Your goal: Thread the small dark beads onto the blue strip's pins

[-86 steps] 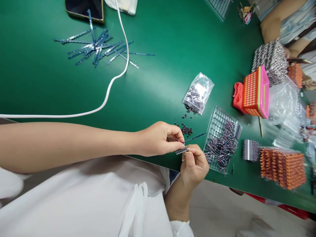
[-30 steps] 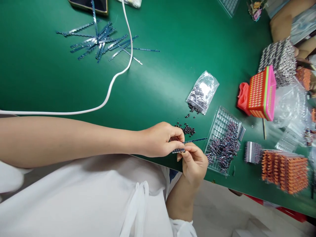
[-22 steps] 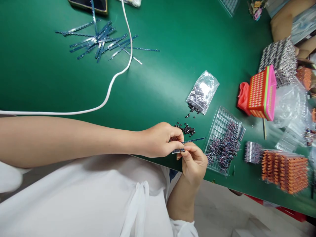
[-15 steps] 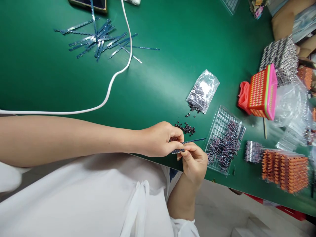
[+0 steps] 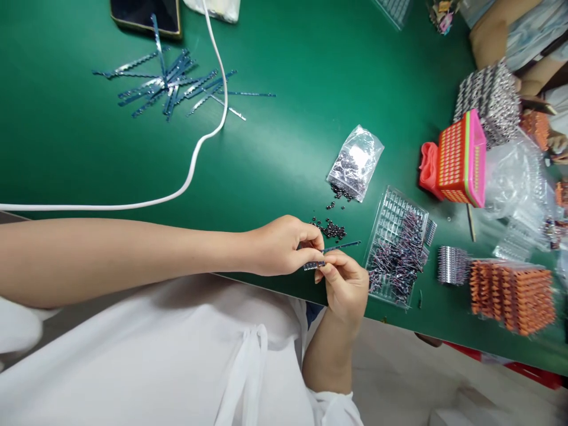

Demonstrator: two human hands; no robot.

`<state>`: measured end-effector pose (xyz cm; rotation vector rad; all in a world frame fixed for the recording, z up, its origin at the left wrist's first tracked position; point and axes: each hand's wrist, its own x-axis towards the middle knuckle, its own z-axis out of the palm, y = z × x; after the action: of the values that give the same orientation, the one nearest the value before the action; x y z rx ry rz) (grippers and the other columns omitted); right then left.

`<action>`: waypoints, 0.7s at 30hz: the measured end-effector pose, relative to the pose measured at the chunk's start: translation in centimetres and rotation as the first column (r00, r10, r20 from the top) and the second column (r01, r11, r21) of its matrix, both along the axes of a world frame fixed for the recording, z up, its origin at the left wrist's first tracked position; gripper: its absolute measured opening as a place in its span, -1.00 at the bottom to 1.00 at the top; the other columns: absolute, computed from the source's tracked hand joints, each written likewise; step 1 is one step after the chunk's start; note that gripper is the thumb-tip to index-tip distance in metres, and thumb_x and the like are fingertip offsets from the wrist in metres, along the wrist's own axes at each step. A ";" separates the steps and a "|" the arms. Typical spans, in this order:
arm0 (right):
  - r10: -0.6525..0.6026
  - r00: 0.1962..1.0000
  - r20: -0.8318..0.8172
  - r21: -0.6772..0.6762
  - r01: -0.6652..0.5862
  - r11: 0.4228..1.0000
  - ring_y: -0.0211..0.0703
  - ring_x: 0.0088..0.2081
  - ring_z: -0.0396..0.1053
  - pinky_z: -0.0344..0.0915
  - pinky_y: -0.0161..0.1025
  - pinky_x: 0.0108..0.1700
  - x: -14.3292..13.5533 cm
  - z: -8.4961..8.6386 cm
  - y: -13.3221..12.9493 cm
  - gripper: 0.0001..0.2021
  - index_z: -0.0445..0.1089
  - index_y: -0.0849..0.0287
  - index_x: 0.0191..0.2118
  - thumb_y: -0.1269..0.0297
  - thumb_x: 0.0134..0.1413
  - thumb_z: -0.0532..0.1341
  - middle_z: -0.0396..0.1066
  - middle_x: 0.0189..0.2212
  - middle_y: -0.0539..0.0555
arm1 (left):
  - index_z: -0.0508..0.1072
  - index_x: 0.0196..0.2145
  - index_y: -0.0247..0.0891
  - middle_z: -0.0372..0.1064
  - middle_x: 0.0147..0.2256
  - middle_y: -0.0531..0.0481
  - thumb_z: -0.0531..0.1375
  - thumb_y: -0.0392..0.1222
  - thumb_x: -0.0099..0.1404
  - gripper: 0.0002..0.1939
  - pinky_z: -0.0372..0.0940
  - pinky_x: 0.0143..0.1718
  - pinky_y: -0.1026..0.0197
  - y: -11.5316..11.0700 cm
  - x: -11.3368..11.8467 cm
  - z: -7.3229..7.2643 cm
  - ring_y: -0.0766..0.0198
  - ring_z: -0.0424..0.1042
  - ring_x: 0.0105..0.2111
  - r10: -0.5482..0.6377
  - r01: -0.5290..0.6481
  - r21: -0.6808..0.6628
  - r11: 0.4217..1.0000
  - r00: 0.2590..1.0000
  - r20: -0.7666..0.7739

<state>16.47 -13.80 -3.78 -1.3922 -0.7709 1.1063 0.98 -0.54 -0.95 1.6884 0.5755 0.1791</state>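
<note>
My left hand (image 5: pixel 284 245) is closed in a pinch at the table's front edge, holding a narrow dark notched strip (image 5: pixel 313 265). My right hand (image 5: pixel 347 285) meets it from the right, its thumb and fingers pinched at that strip's end; anything smaller between the fingertips is hidden. A thin blue strip (image 5: pixel 344 245) sticks out to the right above the fingers; which hand holds it I cannot tell. Just beyond the hands lies a loose heap of small dark shiny beads (image 5: pixel 332 229). Behind it is an open clear plastic bag (image 5: pixel 356 163) with more beads spilling from its mouth.
Right of my hands, a clear tray (image 5: pixel 385 207) bears many thin dark pieces. Farther right are stacked orange parts (image 5: pixel 510 296) and a red-and-pink basket (image 5: pixel 461 157). At far left lie blue strips (image 5: pixel 177 83), a white cable (image 5: pixel 194 160) and a phone (image 5: pixel 146 15). Another person's arm (image 5: pixel 499 32) shows top right.
The view has shifted slightly, so most things on the table sit a little farther left. Both hands keep their pinch on the strip, with little other visible movement.
</note>
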 end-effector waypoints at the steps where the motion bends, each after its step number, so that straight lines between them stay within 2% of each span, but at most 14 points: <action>1: -0.010 1.000 0.001 -0.002 0.010 1.000 -0.35 -0.54 0.37 0.33 -0.34 -0.53 0.0 -0.1 0.0 -0.94 0.56 0.09 -0.32 0.29 0.05 0.38 0.42 -0.41 -0.04 | 0.49 -0.37 -0.31 0.41 -0.49 0.04 0.14 -0.15 0.29 -0.80 0.11 -0.45 0.29 0.1 0.0 0.0 0.34 0.24 -0.50 0.005 -0.005 0.008 1.000 1.000 0.002; 7: -0.106 0.987 0.119 0.000 0.107 0.994 -0.35 -0.52 0.31 0.26 -0.33 -0.51 -0.3 -0.3 0.0 -0.87 0.51 0.13 -0.31 0.19 0.09 0.34 0.36 -0.45 -0.04 | 0.49 -0.30 -0.30 0.53 -0.38 0.01 0.17 -0.12 0.30 -0.81 0.23 -0.33 0.28 0.4 0.1 0.3 0.29 0.42 -0.38 0.044 -0.041 -0.053 0.998 0.998 0.042; 12: -0.188 0.965 0.181 0.034 0.185 0.982 -0.36 -0.51 0.28 0.21 -0.34 -0.48 -0.6 -0.1 -0.1 -0.88 0.48 0.14 -0.31 0.21 0.09 0.33 0.34 -0.45 -0.05 | 0.47 -0.13 -0.30 0.60 -0.25 -0.03 0.23 -0.16 0.27 -0.76 0.30 -0.20 0.27 0.3 0.2 0.3 0.23 0.54 -0.23 0.054 -0.048 -0.162 0.986 0.998 0.029; 15: -0.206 0.961 0.182 0.047 0.201 0.978 -0.36 -0.51 0.29 0.21 -0.34 -0.47 -0.6 0.0 -0.2 -0.90 0.48 0.14 -0.30 0.24 0.10 0.33 0.35 -0.42 -0.04 | 0.50 -0.19 -0.32 0.60 -0.28 -0.05 0.23 -0.18 0.27 -0.81 0.33 -0.18 0.25 0.3 0.4 0.3 0.22 0.55 -0.23 0.077 -0.071 -0.207 0.976 0.997 0.019; 17: -0.215 0.958 0.189 0.051 0.209 0.977 -0.36 -0.50 0.29 0.22 -0.33 -0.47 -0.7 -0.1 -0.2 -0.91 0.49 0.13 -0.30 0.24 0.10 0.33 0.36 -0.42 -0.04 | 0.51 -0.26 -0.31 0.60 -0.31 -0.04 0.21 -0.17 0.28 -0.84 0.33 -0.19 0.26 0.4 0.4 0.4 0.24 0.54 -0.26 0.082 -0.074 -0.193 0.978 0.996 0.032; 21: -0.188 0.975 0.116 0.089 0.178 0.980 -0.35 -0.49 0.30 0.22 -0.34 -0.47 -0.6 -0.2 -0.1 -0.94 0.52 0.09 -0.30 0.26 0.09 0.34 0.36 -0.42 -0.05 | 0.51 -0.30 -0.28 0.56 -0.33 0.02 0.17 -0.15 0.32 -0.83 0.29 -0.24 0.29 0.5 0.1 0.5 0.29 0.49 -0.32 0.033 -0.028 -0.066 0.997 0.997 0.075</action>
<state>15.87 -13.93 -4.03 -1.4448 -0.7497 0.8447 1.04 -0.08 -0.48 1.6036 0.5444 0.2430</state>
